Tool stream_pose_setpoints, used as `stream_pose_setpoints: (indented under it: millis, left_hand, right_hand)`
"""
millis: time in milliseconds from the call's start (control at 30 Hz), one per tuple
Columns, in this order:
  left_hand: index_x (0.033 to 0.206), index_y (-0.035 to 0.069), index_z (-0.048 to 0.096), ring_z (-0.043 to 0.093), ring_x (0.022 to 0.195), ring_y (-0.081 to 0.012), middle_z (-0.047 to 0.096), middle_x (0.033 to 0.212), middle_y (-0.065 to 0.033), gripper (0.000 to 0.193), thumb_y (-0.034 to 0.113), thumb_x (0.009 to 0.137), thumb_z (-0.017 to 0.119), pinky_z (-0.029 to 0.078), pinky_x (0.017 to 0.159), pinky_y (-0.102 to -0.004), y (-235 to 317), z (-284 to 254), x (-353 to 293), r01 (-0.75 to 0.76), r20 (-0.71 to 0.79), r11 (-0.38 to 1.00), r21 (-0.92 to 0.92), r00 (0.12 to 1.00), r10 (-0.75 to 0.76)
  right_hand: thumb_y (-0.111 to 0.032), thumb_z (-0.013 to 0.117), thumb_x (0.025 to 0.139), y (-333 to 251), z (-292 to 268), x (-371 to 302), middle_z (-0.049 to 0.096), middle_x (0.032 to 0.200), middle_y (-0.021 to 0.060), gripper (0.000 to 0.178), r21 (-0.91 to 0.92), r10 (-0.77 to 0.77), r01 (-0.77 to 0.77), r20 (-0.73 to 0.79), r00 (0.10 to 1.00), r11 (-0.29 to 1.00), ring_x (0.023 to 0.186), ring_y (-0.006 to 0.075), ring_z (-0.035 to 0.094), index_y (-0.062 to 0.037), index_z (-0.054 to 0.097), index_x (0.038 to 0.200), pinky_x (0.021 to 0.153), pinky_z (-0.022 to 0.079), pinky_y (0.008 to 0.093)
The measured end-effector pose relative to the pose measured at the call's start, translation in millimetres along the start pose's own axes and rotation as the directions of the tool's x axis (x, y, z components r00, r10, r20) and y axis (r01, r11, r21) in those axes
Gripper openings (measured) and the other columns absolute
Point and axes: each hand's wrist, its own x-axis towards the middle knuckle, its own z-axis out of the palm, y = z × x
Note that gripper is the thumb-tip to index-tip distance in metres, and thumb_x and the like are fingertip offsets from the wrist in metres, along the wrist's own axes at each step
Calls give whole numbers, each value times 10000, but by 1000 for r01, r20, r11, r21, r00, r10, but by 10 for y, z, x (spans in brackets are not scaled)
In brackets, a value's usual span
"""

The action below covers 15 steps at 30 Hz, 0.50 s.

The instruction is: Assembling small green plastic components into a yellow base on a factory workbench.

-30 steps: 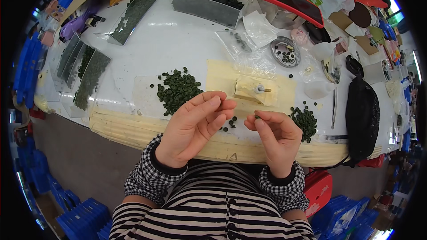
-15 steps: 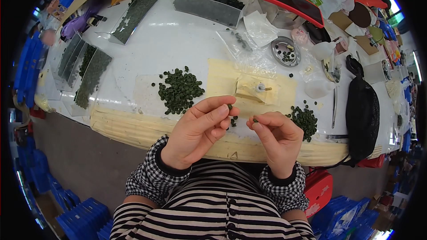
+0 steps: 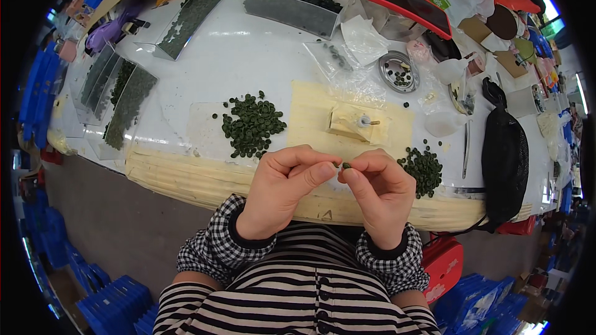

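pinching a small dark green piece (image 3: 336, 164) between thumb and forefinger: left hand (image 3: 282, 186), palm turned inward. right hand (image 3: 382, 195) likewise grips a second green piece (image 3: 346, 165) at its fingertips. both sets of fingertips nearly meet above the near edge of the counter (image 3: 174, 99); whether the two pieces touch cannot be told.

both wrists in checked sleeves (image 3: 217, 242) with dark cuffs, over a striped top (image 3: 267, 301).

just beyond the fingers: a yellow-wrapped block (image 3: 341, 125) carrying a pin (image 3: 374, 123) with a pale collar, on a yellow sheet (image 3: 305, 102). left of the sheet, a large heap of green discs (image 3: 251, 124); near the right hand, a smaller heap (image 3: 423, 172).

further right: a slim metal tool (image 3: 467, 149) beside a black mesh bag (image 3: 504, 155). beyond the block: a clear plastic bag (image 3: 335, 62) with a few dark bits, a crumpled white paper (image 3: 365, 40), a round metal dish (image 3: 398, 71) containing loose pieces, and a red-cased phone (image 3: 406, 5), tilted.

far side: a grey-fronted tray (image 3: 288, 12) heaped with dark pieces. left side: a clear tray (image 3: 186, 25) and a group of trays (image 3: 130, 108), also bearing green pieces.

floor level: a red stool (image 3: 444, 267) and blue crates (image 3: 118, 307).
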Motion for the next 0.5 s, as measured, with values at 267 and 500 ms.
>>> stream_pose_setpoints:
  millis: [267,500]
  left_hand:
    - [1030,22,740,360,630,-24,407,684,72,195,1,836,727,354,600,-176,-68,8,-18,-145,-41,973,181,987,155]
    - [1022,21,741,342,626,-27,399,681,78,188,9,835,732,313,581,-192,-114,40,-47,-95,-114,991,96,988,106]
  right_hand:
    - [84,700,787,-15,80,-14,656,877,96,152,-166,-174,166,-39,984,972,790,135,621,48,683,934,705,503,236]
    - [91,728,744,10,119,9,666,836,114,189,-398,-410,374,-6,912,838,731,177,644,26,689,916,644,507,258]
